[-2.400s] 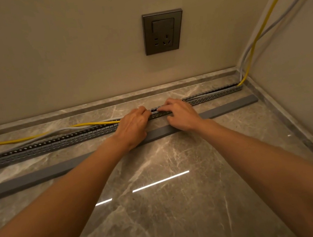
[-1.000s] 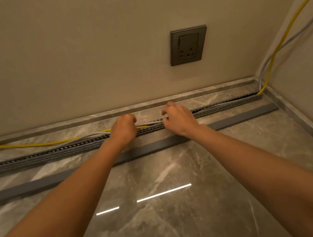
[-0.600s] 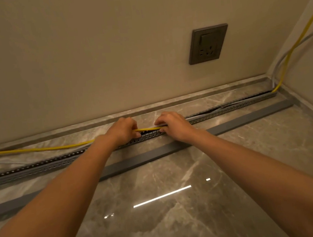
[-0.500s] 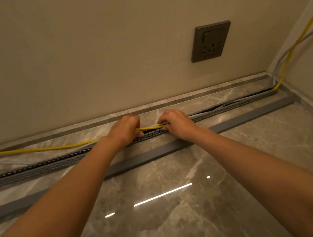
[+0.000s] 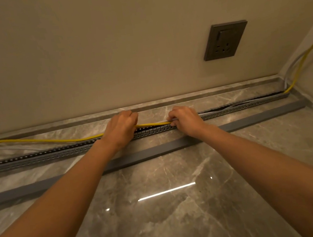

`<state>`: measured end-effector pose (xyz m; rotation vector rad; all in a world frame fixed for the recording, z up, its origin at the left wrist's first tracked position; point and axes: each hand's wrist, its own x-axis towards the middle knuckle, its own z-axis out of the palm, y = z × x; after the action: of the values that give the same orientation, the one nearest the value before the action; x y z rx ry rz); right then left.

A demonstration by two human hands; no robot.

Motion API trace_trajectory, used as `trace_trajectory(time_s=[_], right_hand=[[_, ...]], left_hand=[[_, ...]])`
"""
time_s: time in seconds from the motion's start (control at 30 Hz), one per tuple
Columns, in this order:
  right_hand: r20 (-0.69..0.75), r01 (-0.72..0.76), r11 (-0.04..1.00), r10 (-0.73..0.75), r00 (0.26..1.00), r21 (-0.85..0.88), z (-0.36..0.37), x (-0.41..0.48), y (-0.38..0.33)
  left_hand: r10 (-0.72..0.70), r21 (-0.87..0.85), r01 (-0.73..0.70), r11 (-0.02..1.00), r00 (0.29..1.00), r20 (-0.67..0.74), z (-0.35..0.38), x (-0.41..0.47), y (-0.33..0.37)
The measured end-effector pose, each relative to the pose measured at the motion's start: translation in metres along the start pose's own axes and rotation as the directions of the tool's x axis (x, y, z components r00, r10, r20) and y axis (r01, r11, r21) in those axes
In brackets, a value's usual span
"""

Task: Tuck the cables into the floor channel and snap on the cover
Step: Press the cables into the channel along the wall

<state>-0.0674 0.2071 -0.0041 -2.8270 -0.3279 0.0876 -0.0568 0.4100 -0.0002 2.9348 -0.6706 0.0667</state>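
Note:
A slotted grey floor channel [image 5: 37, 156] runs along the floor near the wall, from the left edge to the right corner. A yellow cable [image 5: 41, 141] and a pale grey cable [image 5: 6, 149] lie loose behind it on the left; right of my hands they sit inside the channel. My left hand [image 5: 120, 130] and my right hand [image 5: 184, 120] both grip the cables, stretched taut between them just above the channel. The long grey cover [image 5: 148, 153] lies flat on the floor in front of the channel, under my forearms.
A dark wall socket [image 5: 225, 40] sits on the beige wall above right. The cables climb the right corner [image 5: 301, 61]. A stone skirting [image 5: 208, 93] lines the wall base. Glossy marble floor [image 5: 163, 207] lies in front.
My hands and view have shifted left along the channel. The hands now hold the cables a little further apart and slightly higher above the channel.

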Motion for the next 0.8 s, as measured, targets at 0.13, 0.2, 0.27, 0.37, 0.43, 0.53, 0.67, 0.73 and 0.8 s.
trace_trajectory(time_s=[0.13,0.2,0.27,0.37,0.43,0.53,0.67,0.73,0.8], right_hand=[[-0.006,-0.017,1.000,0.017,1.000,0.008,0.001,0.000,-0.001],[-0.002,-0.025,1.000,0.025,1.000,0.014,0.000,0.000,-0.001],[0.002,-0.032,0.999,0.032,0.999,0.020,-0.001,0.001,-0.001],[-0.010,-0.027,0.999,0.027,1.000,0.037,0.001,-0.001,-0.001],[-0.041,-0.011,0.997,0.014,0.999,0.075,0.006,-0.006,0.000],[-0.075,0.039,0.994,-0.031,0.997,0.099,0.012,-0.015,0.003],[-0.061,0.083,0.993,-0.078,0.995,0.083,0.014,-0.016,0.004],[-0.033,0.082,0.994,-0.080,0.996,0.071,0.012,-0.014,0.004],[-0.008,0.077,0.995,-0.077,0.997,0.058,0.012,-0.014,0.003]], left_hand=[[0.007,0.085,0.000,0.996,0.997,-0.077,0.007,-0.011,0.008],[0.004,0.127,-0.003,0.992,1.000,-0.001,0.007,-0.011,0.011],[0.064,0.156,-0.061,0.986,0.998,-0.013,0.004,-0.012,0.013],[0.127,0.214,-0.121,0.969,0.992,-0.018,0.005,-0.017,0.019],[0.060,0.147,-0.058,0.987,0.998,-0.010,0.013,-0.019,0.024],[-0.055,0.004,0.055,0.998,0.994,-0.091,0.018,-0.019,0.029],[-0.125,-0.009,0.125,0.992,0.990,-0.068,0.016,-0.013,0.038],[-0.094,0.062,0.094,0.994,0.996,-0.006,0.012,-0.012,0.045],[-0.070,0.125,0.065,0.990,0.997,0.036,0.013,-0.012,0.050]])
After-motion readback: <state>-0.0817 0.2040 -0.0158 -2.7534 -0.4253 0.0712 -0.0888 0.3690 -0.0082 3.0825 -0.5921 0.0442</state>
